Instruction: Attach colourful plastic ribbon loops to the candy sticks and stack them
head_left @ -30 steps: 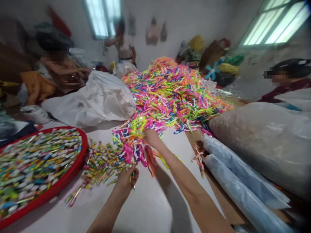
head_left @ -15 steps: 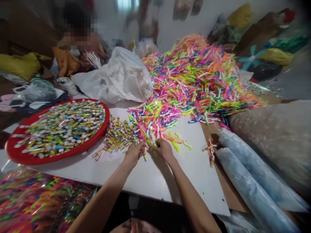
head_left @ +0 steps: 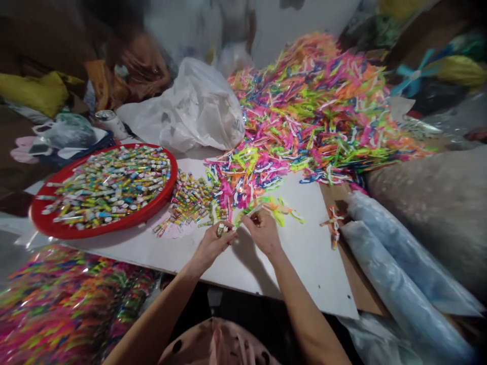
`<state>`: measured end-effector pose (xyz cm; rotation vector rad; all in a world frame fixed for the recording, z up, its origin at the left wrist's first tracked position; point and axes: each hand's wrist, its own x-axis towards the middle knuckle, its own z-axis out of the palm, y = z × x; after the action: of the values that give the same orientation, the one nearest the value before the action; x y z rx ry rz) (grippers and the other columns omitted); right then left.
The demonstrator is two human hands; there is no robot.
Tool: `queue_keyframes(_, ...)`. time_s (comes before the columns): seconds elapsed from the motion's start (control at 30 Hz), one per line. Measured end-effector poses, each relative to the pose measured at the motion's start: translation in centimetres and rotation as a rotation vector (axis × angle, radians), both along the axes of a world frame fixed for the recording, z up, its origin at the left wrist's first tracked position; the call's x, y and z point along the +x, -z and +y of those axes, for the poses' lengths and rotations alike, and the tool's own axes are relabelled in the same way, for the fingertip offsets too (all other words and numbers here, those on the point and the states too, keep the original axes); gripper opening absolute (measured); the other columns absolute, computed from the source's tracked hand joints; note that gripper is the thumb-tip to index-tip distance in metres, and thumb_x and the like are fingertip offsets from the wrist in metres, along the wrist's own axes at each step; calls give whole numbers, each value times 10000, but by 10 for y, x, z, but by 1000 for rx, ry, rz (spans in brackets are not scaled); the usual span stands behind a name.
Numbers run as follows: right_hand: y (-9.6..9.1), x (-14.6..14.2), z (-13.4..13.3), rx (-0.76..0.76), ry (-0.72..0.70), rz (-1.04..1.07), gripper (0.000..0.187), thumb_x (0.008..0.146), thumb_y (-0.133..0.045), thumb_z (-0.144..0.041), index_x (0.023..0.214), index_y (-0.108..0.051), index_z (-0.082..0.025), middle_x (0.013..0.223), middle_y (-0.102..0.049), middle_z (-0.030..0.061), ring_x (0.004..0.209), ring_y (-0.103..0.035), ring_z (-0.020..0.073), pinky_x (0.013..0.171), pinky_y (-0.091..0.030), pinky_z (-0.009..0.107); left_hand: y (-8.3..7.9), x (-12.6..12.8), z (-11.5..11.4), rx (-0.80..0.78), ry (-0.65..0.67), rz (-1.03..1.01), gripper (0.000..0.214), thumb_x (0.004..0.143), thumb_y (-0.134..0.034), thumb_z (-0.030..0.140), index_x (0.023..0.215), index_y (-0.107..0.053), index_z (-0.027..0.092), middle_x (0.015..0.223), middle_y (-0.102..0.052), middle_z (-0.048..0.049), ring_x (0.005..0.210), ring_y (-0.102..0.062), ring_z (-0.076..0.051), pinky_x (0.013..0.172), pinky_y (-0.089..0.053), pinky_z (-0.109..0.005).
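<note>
My left hand (head_left: 212, 244) pinches a small wrapped candy stick (head_left: 221, 229) over the white board (head_left: 297, 268). Close beside it, my right hand (head_left: 263, 232) grips a neon green plastic piece (head_left: 247, 213); the two hands nearly touch. Just beyond them lies a loose spread of small wrapped sticks (head_left: 192, 203). A huge heap of neon plastic pieces (head_left: 312, 111) rises behind, its near edge reaching my fingers. A few green and orange pieces (head_left: 281, 209) lie to the right of my right hand.
A red round tray (head_left: 49, 230) full of wrapped sticks sits at left. A white plastic bag (head_left: 190, 111) lies behind it. Rolled clear film (head_left: 395, 284) lies at right, one finished piece (head_left: 334, 228) beside it. A bag of coloured pieces (head_left: 57, 304) is at lower left. Another person (head_left: 140, 66) sits opposite.
My right hand came back from the neon heap toward me with a green piece. Both hands now meet low over the board. The camera tilted down.
</note>
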<state>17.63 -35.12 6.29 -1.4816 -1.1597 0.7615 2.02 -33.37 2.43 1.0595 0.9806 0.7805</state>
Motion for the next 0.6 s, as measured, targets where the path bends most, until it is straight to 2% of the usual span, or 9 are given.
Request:
queue_keyframes(0.17,11,1,-4,-51,45,82,260,753,-609,-402,650,-491,-194,563,-506,-39,526,-487,120,508,-384,254,-5,2,-10,5,65,-39,361,772,-648,471,906,-552,150,655,-590,19,462,-404,-34,415,-255,-169)
queue_keyframes(0.37,22,-6,-14,-60,-100,281,261,775,-608,-396,685,-447,-211,550,-523,-54,516,-521,125,524,-426,264,-8,5,-19,-9,-4,-27,397,750,-668,477,948,-561,150,632,-557,31,483,-416,-35,422,-258,-156)
queue_keyframes(0.6,22,-1,-24,-33,47,221,233,771,-617,-387,700,-501,-197,578,-549,-45,545,-552,125,539,-428,255,-3,10,-24,-43,48,-68,427,744,-673,485,1016,-573,170,638,-580,28,502,-438,-40,446,-280,-152)
